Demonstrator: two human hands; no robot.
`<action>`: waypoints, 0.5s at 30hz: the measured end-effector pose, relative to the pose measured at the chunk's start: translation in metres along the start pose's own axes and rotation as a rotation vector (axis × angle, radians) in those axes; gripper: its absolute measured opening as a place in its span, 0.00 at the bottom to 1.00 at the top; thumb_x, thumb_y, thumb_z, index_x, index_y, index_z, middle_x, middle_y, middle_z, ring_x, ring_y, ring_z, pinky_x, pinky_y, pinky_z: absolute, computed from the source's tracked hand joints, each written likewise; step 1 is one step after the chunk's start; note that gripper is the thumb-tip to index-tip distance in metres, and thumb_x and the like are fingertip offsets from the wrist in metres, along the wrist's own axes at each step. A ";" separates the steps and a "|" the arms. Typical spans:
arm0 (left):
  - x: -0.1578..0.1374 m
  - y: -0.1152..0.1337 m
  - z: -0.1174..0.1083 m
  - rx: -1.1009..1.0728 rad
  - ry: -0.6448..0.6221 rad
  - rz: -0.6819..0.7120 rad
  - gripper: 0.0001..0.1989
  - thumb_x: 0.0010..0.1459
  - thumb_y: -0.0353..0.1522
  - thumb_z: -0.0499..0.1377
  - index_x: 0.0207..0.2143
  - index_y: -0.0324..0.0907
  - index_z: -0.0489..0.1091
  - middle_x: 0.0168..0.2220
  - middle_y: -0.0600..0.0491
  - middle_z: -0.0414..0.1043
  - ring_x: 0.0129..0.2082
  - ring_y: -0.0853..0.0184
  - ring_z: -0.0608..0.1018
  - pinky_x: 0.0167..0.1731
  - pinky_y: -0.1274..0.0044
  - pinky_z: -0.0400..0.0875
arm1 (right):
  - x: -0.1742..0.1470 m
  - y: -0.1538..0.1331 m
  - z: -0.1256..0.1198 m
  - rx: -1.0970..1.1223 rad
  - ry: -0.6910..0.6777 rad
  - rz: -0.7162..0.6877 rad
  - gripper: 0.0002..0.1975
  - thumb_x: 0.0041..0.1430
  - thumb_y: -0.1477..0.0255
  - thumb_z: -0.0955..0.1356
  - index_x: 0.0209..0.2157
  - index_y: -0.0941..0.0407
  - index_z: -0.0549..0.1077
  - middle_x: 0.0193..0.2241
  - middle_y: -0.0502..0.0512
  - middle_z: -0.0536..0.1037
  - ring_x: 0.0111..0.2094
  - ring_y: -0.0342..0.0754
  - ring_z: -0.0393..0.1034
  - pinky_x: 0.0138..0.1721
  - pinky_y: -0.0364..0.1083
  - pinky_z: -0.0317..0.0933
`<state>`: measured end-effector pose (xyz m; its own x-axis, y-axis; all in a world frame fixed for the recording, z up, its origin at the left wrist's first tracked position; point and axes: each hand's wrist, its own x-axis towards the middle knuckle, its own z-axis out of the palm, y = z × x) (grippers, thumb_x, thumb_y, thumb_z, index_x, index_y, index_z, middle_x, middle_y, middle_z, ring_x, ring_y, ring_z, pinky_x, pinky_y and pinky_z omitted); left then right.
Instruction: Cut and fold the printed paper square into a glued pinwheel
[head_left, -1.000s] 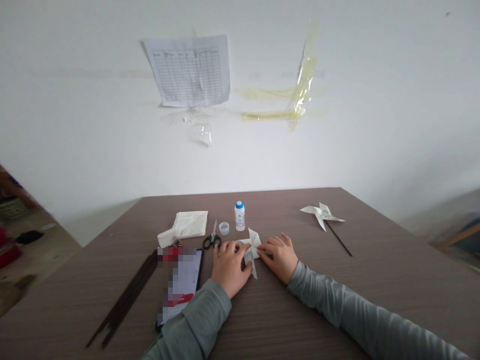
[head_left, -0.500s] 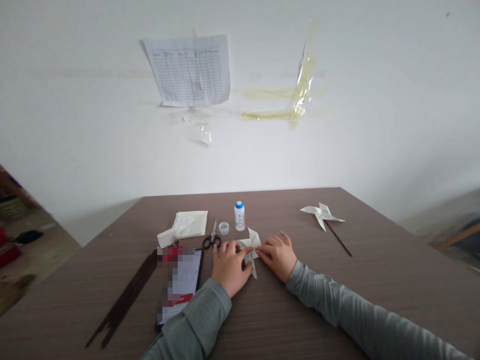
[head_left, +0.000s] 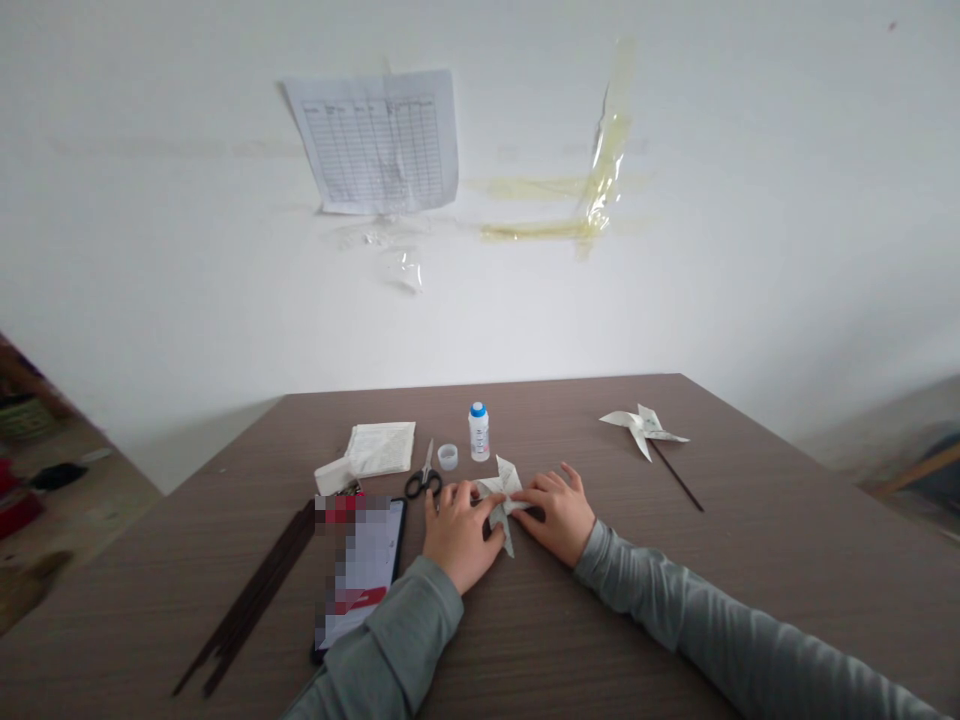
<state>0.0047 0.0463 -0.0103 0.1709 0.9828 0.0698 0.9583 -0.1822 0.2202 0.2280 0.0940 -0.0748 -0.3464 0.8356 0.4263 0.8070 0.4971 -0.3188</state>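
Note:
A white printed paper pinwheel [head_left: 508, 473] lies on the table between my two hands, its blades folded toward the middle. My left hand [head_left: 461, 535] pinches its left side, thumb and index finger closed near the centre. From the right, my right hand [head_left: 559, 513] presses the right blade and centre with thumb and index finger, the other fingers slightly raised. Parts of the pinwheel are hidden under my fingers. Just beyond it stands a white glue bottle [head_left: 479, 435] with a blue top. A small translucent cap [head_left: 448, 457] and black-handled scissors [head_left: 424, 480] lie by my left hand.
A finished pinwheel [head_left: 642, 428] on a dark stick rests at the right. To the left are a stack of paper [head_left: 381, 448], a phone [head_left: 367, 570] partly under my left forearm, and a bundle of dark sticks [head_left: 255, 595]. A wall [head_left: 480, 330] rises behind the table.
My right thumb and index finger have shifted slightly, so more of the right blade shows between them. My left hand and the other objects stay in place.

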 end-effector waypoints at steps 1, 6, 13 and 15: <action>0.000 -0.001 0.002 -0.002 0.001 0.004 0.27 0.79 0.36 0.69 0.75 0.65 0.90 0.70 0.45 0.87 0.77 0.40 0.81 0.89 0.36 0.62 | 0.000 0.001 0.001 0.004 0.004 -0.003 0.13 0.77 0.67 0.80 0.54 0.39 0.99 0.47 0.59 0.97 0.56 0.69 0.92 0.82 0.79 0.67; 0.001 -0.002 0.004 -0.006 -0.019 -0.004 0.28 0.79 0.37 0.68 0.76 0.67 0.89 0.71 0.45 0.86 0.79 0.40 0.79 0.90 0.36 0.60 | -0.001 0.003 0.004 0.005 0.016 -0.001 0.13 0.77 0.67 0.80 0.55 0.39 0.99 0.47 0.60 0.96 0.54 0.68 0.92 0.81 0.79 0.68; 0.000 0.002 -0.001 0.002 -0.048 -0.014 0.28 0.80 0.37 0.67 0.76 0.66 0.88 0.72 0.44 0.85 0.80 0.39 0.77 0.90 0.33 0.58 | -0.001 0.002 0.003 0.013 0.006 0.010 0.12 0.76 0.68 0.81 0.54 0.40 0.99 0.47 0.59 0.97 0.55 0.68 0.92 0.82 0.80 0.66; 0.000 0.003 -0.003 0.008 -0.056 -0.018 0.28 0.80 0.37 0.67 0.76 0.67 0.88 0.72 0.44 0.85 0.81 0.39 0.77 0.90 0.33 0.58 | -0.001 0.001 0.002 0.016 0.005 0.011 0.12 0.77 0.68 0.81 0.54 0.40 0.99 0.47 0.60 0.97 0.55 0.69 0.92 0.82 0.81 0.66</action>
<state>0.0070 0.0456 -0.0071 0.1661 0.9860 0.0112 0.9632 -0.1647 0.2126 0.2282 0.0943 -0.0775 -0.3348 0.8401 0.4268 0.8032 0.4913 -0.3369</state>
